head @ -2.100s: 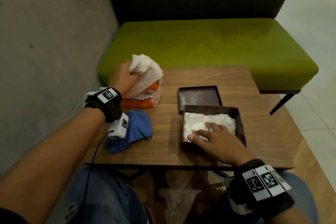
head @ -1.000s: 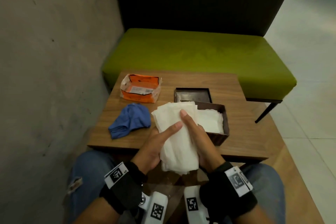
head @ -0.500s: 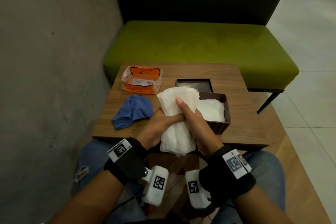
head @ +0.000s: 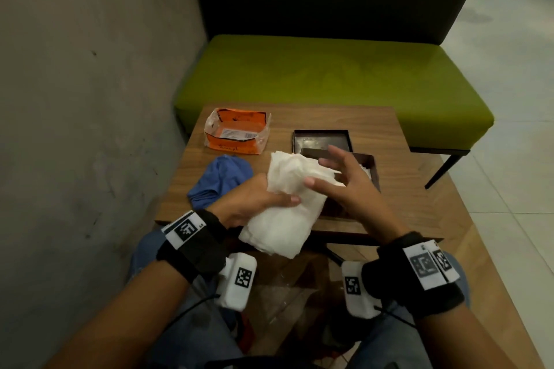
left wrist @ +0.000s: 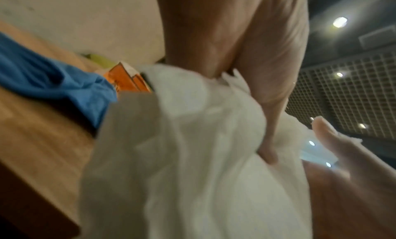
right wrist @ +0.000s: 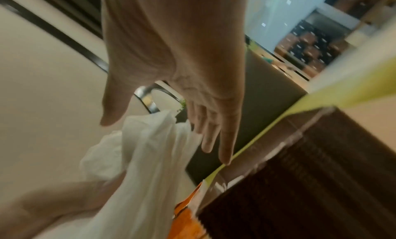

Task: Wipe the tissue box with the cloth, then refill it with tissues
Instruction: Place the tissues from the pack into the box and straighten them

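Observation:
My left hand (head: 260,202) grips a thick stack of white tissues (head: 284,207) over the table's front edge, with the thumb across the top. My right hand (head: 331,175) hovers open just right of the stack, fingers spread, above the dark brown tissue box (head: 371,166). The box stands open, mostly hidden behind that hand, with white tissue showing inside. Its lid (head: 320,139) lies upturned behind it. The blue cloth (head: 221,180) lies crumpled at the table's left. In the left wrist view the tissues (left wrist: 193,158) fill the middle. The right wrist view shows straight fingers (right wrist: 225,141) beside the tissues (right wrist: 145,158).
An opened orange tissue wrapper (head: 236,135) sits at the back left of the small wooden table (head: 419,195). A green bench (head: 329,75) stands behind the table and a grey wall (head: 90,99) runs along the left. My knees are under the table's front edge.
My right hand has let go of the tissue stack and spread open beside it. My left hand still grips the stack, now carried a little forward towards the box.

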